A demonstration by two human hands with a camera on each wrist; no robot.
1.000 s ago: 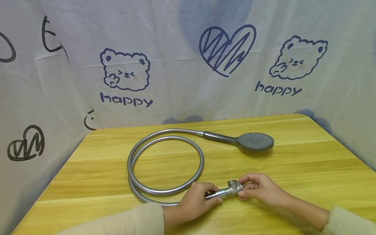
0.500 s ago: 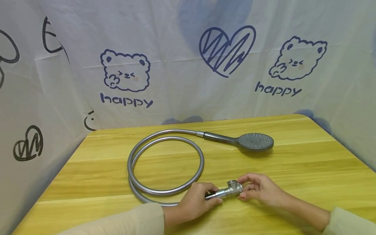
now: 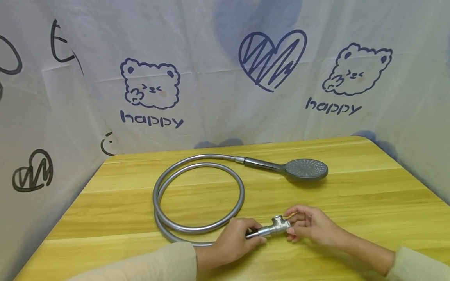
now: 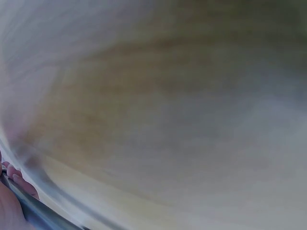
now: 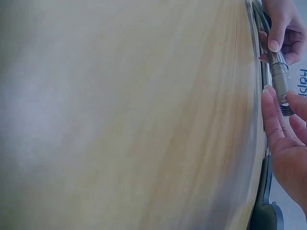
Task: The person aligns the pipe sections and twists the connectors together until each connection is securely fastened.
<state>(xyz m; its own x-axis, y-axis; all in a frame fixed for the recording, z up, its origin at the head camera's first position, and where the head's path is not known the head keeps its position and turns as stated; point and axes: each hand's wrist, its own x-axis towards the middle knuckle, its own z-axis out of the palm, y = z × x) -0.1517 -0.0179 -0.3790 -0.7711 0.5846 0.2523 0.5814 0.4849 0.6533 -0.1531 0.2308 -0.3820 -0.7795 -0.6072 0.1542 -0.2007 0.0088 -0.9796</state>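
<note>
Yellow tabletop [image 3: 365,207], far edge [image 3: 299,142] behind showerhead [image 3: 306,169], left fingers [image 3: 249,223] round hose [image 3: 200,229], right fingers [image 3: 297,210] in pinch on fitting [image 3: 280,223]

silver hose [image 3: 197,230], yellow table [image 3: 116,210] — wood-grained

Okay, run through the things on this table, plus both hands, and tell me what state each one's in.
Hose: looped on the table.
Shower head: joined to the hose, spray face up.
Tee fitting: at the hose's other end, side opening uncovered; tightness can't be told.
Left grip: holding that hose end.
Right grip: around the fitting's free end.
</note>
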